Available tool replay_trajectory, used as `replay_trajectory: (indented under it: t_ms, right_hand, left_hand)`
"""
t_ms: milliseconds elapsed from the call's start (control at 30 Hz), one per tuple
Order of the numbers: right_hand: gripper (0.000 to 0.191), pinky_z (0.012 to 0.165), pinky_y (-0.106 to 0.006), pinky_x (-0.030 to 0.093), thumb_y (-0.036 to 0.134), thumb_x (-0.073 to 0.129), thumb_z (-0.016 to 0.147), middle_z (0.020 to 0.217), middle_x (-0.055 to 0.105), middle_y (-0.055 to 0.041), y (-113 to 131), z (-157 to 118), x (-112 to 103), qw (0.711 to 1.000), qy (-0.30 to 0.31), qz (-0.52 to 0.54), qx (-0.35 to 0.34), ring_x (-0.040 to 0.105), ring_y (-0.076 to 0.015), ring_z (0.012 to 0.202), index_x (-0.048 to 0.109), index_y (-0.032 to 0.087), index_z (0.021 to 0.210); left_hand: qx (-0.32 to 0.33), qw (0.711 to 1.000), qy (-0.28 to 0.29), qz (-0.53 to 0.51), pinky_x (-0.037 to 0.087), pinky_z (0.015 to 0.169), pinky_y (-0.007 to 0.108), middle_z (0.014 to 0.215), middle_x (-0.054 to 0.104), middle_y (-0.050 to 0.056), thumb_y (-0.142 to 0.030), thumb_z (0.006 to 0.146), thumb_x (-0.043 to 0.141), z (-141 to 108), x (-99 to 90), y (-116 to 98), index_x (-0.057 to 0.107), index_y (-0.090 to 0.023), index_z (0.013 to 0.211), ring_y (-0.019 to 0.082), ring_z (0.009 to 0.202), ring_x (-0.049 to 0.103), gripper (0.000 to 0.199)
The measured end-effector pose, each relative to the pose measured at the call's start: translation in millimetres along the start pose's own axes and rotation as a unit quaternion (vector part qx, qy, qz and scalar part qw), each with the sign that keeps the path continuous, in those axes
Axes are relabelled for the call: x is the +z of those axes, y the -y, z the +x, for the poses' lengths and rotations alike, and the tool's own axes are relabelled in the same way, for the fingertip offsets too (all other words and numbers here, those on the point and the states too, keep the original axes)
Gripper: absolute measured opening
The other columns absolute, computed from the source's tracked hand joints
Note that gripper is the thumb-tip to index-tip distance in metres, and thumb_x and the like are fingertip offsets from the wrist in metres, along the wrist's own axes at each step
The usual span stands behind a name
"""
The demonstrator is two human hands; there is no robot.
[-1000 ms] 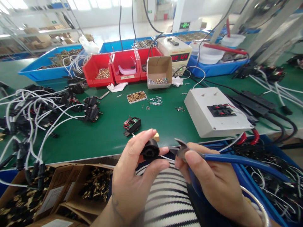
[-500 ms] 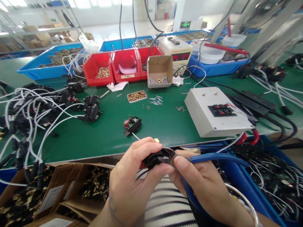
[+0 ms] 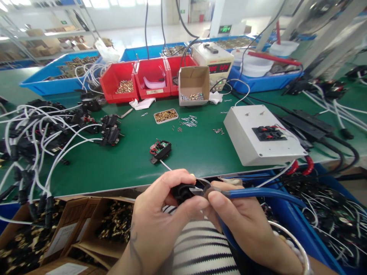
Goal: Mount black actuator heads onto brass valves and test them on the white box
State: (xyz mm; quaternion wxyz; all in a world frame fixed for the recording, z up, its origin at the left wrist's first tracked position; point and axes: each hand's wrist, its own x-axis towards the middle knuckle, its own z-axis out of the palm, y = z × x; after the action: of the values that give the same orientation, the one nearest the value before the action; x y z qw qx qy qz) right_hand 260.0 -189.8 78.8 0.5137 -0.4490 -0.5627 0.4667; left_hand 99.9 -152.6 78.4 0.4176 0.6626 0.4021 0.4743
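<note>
My left hand (image 3: 163, 215) is wrapped round a stubby black plastic part (image 3: 182, 193), right by the front edge of the smooth green worktop (image 3: 200, 152); my right hand (image 3: 239, 215) grips blue-handled metal cutters (image 3: 252, 192), blades parted, up against it! Beyond, a black-cased green circuit board (image 3: 162, 149) lies trailing white cable (image 3: 165, 165).
</note>
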Motion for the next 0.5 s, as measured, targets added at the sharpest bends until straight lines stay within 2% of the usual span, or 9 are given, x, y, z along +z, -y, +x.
replay_trajectory:
  t_ms: [100,167,233,300,400,433,500]
  right_hand:
    - [0.042,0.051,-0.02,0.033,0.037,0.045,0.106,0.059,0.041,0.0047,-3.6,-0.7,0.8,0.999,-0.002,-0.026,-0.023,0.036,-0.006,0.052,0.05,0.018,0.068]
    - [0.045,0.049,-0.02,0.031,0.041,0.046,0.105,0.058,0.043,0.0041,-5.0,0.6,-1.1,0.999,-0.019,-0.035,-0.024,0.038,-0.0062,0.052,0.05,0.018,0.066]
    - [0.047,0.047,-0.02,0.031,0.05,0.046,0.103,0.057,0.046,0.0041,-7.4,6.4,-7.3,0.998,-0.052,-0.028,0.01,0.039,-0.0069,0.05,0.053,0.018,0.07]
    - [0.05,0.047,-0.021,0.033,0.059,0.043,0.101,0.055,0.048,0.0041,-13.5,18.1,-18.2,0.995,-0.07,-0.036,0.065,0.04,-0.008,0.048,0.056,0.019,0.075]
    - [0.056,0.054,-0.023,0.038,0.065,0.045,0.096,0.057,0.053,0.0016,-31.4,41.3,-38.0,0.978,0.001,-0.143,0.153,0.045,-0.0095,0.051,0.055,0.017,0.068]
    - [0.055,0.057,-0.023,0.04,0.062,0.048,0.095,0.06,0.055,0.0003,-38.5,48.1,-43.4,0.964,0.029,-0.196,0.178,0.048,-0.0103,0.055,0.055,0.017,0.065]
    - [0.044,0.06,-0.023,0.04,0.05,0.053,0.095,0.065,0.059,-0.0011,-51.5,57.3,-50.2,0.935,0.049,-0.277,0.214,0.053,-0.012,0.06,0.055,0.016,0.067]
  left_hand:
    - [-0.058,0.996,0.041,-0.054,0.058,0.054,0.012,0.09,0.078,-0.004,-0.027,0.083,0.079,2.3,2.0,-1.7,0.073,-0.024,0.09,0.009,0.059,0.074,0.009]
    - [-0.116,0.984,0.074,-0.11,0.056,0.048,0.012,0.086,0.077,-0.003,-0.029,0.087,0.075,4.2,3.7,-2.2,0.071,-0.022,0.091,0.009,0.049,0.071,0.009]
    - [-0.159,0.97,0.083,-0.165,0.06,0.054,0.014,0.091,0.078,-0.002,-0.028,0.086,0.076,5.8,5.0,-2.2,0.069,-0.023,0.101,0.011,0.055,0.075,0.017]
    - [-0.178,0.96,0.073,-0.204,0.065,0.069,0.018,0.106,0.078,0.0,-0.024,0.084,0.078,6.4,6.1,-1.8,0.066,-0.025,0.112,0.014,0.069,0.079,0.031]
    - [-0.178,0.956,0.065,-0.224,0.065,0.081,0.021,0.12,0.076,0.004,-0.018,0.086,0.076,4.4,7.3,-0.9,0.063,-0.026,0.123,0.018,0.08,0.08,0.041]
    - [-0.172,0.957,0.065,-0.223,0.065,0.082,0.021,0.12,0.076,0.004,-0.017,0.087,0.075,3.3,7.6,-0.5,0.062,-0.026,0.125,0.018,0.081,0.08,0.041]
    - [-0.149,0.963,0.067,-0.214,0.064,0.082,0.019,0.12,0.076,0.003,-0.016,0.089,0.072,0.8,7.9,0.3,0.062,-0.029,0.128,0.017,0.081,0.08,0.042]
